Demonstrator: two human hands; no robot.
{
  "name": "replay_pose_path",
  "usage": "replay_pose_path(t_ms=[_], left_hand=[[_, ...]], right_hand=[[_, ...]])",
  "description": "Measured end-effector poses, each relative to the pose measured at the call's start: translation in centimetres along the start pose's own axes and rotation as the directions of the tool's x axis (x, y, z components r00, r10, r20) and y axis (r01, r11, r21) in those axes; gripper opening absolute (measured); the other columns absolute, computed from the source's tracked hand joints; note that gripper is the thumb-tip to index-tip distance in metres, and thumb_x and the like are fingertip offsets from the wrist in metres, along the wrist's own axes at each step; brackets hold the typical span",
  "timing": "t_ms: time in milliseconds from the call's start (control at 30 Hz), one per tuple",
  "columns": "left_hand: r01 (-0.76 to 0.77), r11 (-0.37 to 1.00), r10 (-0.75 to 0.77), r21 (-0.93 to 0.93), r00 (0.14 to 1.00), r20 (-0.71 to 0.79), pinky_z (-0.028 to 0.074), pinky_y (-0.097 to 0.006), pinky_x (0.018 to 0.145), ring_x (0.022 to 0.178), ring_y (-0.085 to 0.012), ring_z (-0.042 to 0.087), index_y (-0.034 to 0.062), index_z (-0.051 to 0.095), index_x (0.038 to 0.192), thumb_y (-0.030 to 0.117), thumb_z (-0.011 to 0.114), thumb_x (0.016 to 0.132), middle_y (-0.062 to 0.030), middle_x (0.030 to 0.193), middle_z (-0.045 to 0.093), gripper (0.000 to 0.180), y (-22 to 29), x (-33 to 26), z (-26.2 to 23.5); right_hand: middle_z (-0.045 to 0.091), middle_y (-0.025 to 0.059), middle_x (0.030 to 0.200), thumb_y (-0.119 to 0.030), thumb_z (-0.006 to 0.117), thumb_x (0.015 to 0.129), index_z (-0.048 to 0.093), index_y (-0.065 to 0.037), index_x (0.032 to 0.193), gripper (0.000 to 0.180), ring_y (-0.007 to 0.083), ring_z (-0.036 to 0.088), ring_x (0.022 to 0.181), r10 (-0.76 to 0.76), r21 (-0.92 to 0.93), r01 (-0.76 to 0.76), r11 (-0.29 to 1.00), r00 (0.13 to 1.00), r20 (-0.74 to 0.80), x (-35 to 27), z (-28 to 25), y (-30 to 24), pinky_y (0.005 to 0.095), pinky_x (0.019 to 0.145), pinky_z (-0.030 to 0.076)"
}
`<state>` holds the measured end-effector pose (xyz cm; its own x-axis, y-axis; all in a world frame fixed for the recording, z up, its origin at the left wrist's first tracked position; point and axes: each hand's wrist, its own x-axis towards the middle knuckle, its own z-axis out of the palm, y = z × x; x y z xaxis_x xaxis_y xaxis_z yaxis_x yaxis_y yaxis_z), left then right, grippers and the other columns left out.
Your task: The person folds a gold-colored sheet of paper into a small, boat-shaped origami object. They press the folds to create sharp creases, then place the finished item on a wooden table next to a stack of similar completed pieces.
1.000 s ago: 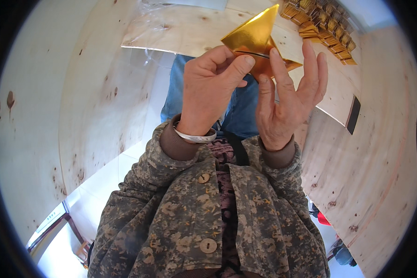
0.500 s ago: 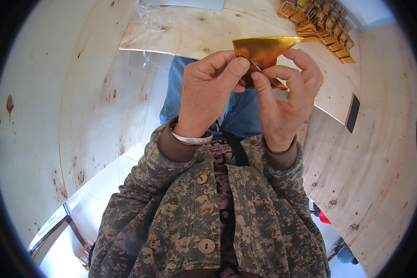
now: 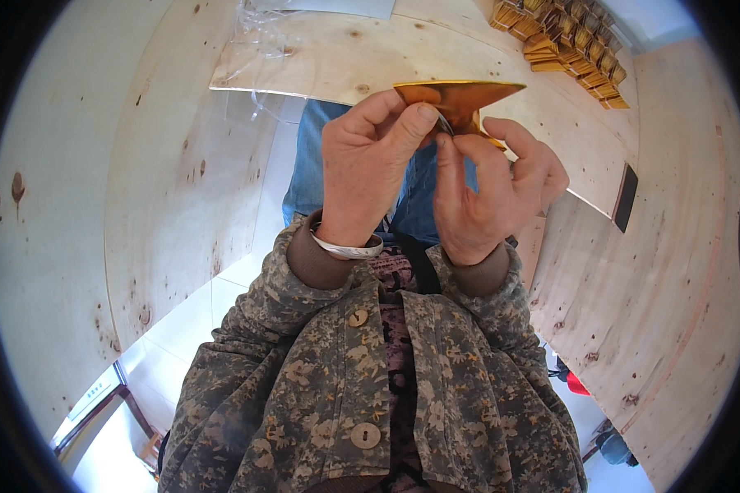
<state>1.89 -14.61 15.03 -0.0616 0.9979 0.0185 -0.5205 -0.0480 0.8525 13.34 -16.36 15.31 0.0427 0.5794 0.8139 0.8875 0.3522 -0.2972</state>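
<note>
Pinching a folded sheet of gold paper [image 3: 456, 97] between them, both hands are raised close together above the lap, just in front of the plywood table [image 3: 370, 66]; the left hand [image 3: 368, 168] presses its thumb and forefinger onto the paper's lower edge, and the right hand [image 3: 493, 193] grips the same spot with thumb and forefinger, its other fingers curled loosely behind. A second ago the paper stood up as a tall triangle with the right fingers spread wide; now it lies flatter, a wide wedge pointing right, and the fingers have closed in on it; I judge a fold has just been pressed and the crease is being sharpened. Farther back on the table lies a row of small gold folded pieces [image 3: 571, 37]; clear plastic wrap [image 3: 259, 37] sits at the left.
</note>
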Motion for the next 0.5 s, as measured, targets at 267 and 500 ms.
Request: replay_pose_path(t_ms=[267, 500], left_hand=[[-0.025, 0.999, 0.025, 0.039, 1.000, 0.001, 0.054, -0.020, 0.078, 0.086, -0.0077, 0.063, -0.0061, 0.070, 0.113, 0.008, 0.067, 0.098, -0.0046, 0.098, 0.072, 0.020, -0.37, 0.02, -0.07], [0.075, 0.989, -0.086, 0.131, 0.993, 0.080, 0.058, -0.030, 0.081, 0.091, -0.0105, 0.066, -0.0038, 0.068, 0.115, 0.021, 0.062, 0.103, -0.0070, 0.103, 0.072, 0.029, -0.24, 0.03, -0.58]], right_hand=[[0.069, 0.0003, 0.093, -0.011, 0.086, 0.072, 0.070, -0.013, 0.085, 0.021, 0.0215, 0.056, 0.091, -0.018, 0.058, 0.015, 0.998, 0.998, 0.060, -0.02, 0.34, 0.31, 0.0366, 0.085, 0.036], [0.066, -0.0018, 0.079, -0.014, 0.084, 0.074, 0.070, -0.013, 0.087, 0.019, 0.0209, 0.057, 0.085, 0.114, 0.125, -0.122, 0.985, 0.991, 0.069, 0.36, 0.14, -0.08, 0.0368, 0.083, 0.035]])
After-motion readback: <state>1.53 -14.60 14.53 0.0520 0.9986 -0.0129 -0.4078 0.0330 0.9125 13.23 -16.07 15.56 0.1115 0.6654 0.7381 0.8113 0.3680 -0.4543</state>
